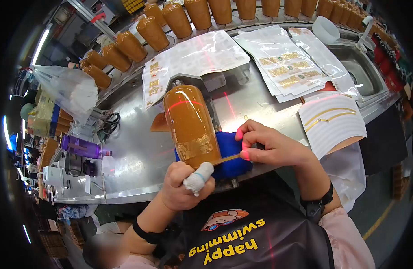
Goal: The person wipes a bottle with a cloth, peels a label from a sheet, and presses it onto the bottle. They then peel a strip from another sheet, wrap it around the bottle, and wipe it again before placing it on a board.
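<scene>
A glossy amber-brown bottle with raised gold ornament near its base lies with that end toward me, resting against a blue cushion. My left hand is closed at the base of the bottle, one finger wrapped in a white cover. Whatever its curled fingers grip is hidden. From the bottle's base a narrow gold strip runs out to the right. My right hand pinches the strip's far end between thumb and finger. More gold strips lie on a white ribbed sheet at the right.
Similar brown bottles stand in a curved row at the back. Printed sheets and a white-covered sheet lie on the metal table. Scissors and a purple bottle are left; a sink is right.
</scene>
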Motion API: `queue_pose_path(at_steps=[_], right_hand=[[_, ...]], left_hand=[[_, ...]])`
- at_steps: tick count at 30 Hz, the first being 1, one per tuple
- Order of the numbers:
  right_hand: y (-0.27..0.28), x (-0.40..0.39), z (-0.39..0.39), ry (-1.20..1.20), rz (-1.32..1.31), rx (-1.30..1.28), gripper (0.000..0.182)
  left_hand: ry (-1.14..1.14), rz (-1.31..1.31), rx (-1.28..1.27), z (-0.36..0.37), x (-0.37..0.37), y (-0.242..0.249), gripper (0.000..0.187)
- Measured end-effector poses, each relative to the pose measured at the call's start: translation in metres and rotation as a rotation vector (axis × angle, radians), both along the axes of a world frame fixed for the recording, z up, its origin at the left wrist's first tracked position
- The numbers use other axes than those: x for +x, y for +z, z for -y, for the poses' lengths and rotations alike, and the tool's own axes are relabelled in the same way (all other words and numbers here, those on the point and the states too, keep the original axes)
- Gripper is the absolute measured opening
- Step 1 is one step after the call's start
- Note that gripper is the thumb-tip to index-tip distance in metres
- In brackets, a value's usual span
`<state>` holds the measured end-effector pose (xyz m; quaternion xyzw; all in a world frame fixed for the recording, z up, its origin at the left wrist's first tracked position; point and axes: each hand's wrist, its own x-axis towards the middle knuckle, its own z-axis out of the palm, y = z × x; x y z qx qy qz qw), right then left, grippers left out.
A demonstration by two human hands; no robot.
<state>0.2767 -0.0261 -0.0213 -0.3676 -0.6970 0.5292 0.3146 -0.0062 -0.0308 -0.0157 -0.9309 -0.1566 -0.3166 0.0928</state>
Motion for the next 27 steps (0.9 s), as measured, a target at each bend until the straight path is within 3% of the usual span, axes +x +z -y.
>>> queue_pose_path(at_steps=[2, 5, 11, 21, 27], right_hand=[[-0.001, -0.001, -0.001, 0.007, -0.001, 0.022, 0.026], [-0.004, -0.002, 0.0, 0.005, -0.006, 0.024, 0.025], [0.001, 0.001, 0.003, -0.003, -0.038, 0.033, 0.024], [-0.002, 0.001, 0.002, -0.003, -0.042, -0.019, 0.024], [0.001, -0.008, -0.001, 0.014, -0.004, 0.017, 0.022]], left_hand=[[-0.003, -0.06, 0.023, -0.001, 0.012, 0.011, 0.032], [-0.003, -0.185, 0.081, -0.005, 0.014, 0.018, 0.026], [0.158, -0.046, 0.055, 0.006, -0.018, -0.01, 0.032], [0.011, -0.14, 0.117, -0.005, 0.01, 0.01, 0.029], [0.138, 0.03, -0.021, 0.007, -0.013, -0.005, 0.026]])
